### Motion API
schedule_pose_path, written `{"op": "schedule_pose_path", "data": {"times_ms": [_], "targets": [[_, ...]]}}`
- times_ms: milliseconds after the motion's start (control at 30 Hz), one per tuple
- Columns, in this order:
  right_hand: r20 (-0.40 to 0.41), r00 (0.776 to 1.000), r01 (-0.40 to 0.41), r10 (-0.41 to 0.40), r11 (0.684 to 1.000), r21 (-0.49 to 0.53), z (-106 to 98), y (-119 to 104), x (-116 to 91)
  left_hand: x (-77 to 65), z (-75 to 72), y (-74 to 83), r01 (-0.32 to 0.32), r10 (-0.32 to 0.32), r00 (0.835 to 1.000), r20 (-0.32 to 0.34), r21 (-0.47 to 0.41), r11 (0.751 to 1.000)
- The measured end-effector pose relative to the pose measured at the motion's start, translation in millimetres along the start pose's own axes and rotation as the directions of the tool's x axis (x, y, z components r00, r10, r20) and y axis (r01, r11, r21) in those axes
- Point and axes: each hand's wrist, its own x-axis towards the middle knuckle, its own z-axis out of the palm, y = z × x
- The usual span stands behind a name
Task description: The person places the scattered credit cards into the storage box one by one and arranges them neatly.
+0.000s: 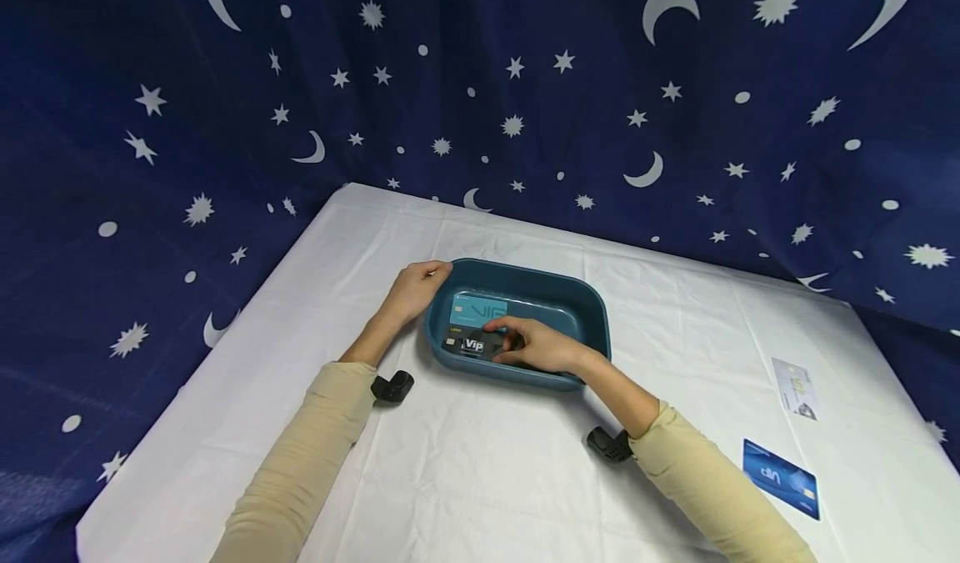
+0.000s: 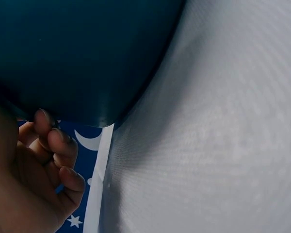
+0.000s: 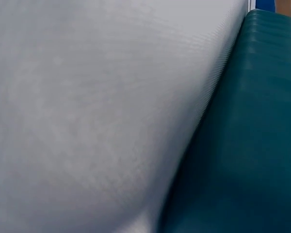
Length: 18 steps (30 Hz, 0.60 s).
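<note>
**Black card (image 1: 468,343) was reached inside a held blue-green bin (image 1: 525,283)**

Nearest, a blue card (image 1: 780,478) was seen lying on the white cloth (image 1: 480,471), well apart from the bin at its right. Just beyond it, a pale card (image 1: 795,389) was laid on the same cloth.

Farther in, the right hand (image 1: 546,346) was lowered over the bin's near wall. Its thumb and forefinger were parted at the right end of the black card; whether the card was pinched could not be told. The card was set on the bin's near side, just beside a teal card (image 1: 478,309); whether their edges were overlapped could not be made out.

At the bin's left end, the rim was gripped by the left hand (image 1: 414,289), with curled fingers seen against the outer wall. Beyond, a star-patterned curtain (image 1: 480,113) was hung.

A slip was judged possible if so thin a card were caught only by its edge. The teal card might be dragged along by a brush of the fingertips, and the bin might be skewed if the rim were loosely held.
</note>
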Motion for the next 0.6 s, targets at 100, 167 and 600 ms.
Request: {"op": "schedule_pose_path", "data": {"times_ms": [100,167,600], "targets": [[0.007,1.000,0.006,-0.006,1.000,-0.001,-0.4,1.3,-0.1,0.1,0.1,0.1,0.003,-0.003,1.000,0.005,-0.001,1.000],[0.011,1.000,0.004,-0.004,1.000,-0.002,-0.6,1.6,0.2,0.0,0.0,0.3,0.003,-0.003,1.000,0.006,-0.004,1.000],[0.010,1.000,-0.008,0.008,1.000,-0.026,-0.9,-0.7,0.5,0.1,-0.2,1.2,-0.004,0.004,1.000,-0.006,0.000,1.000]]}}
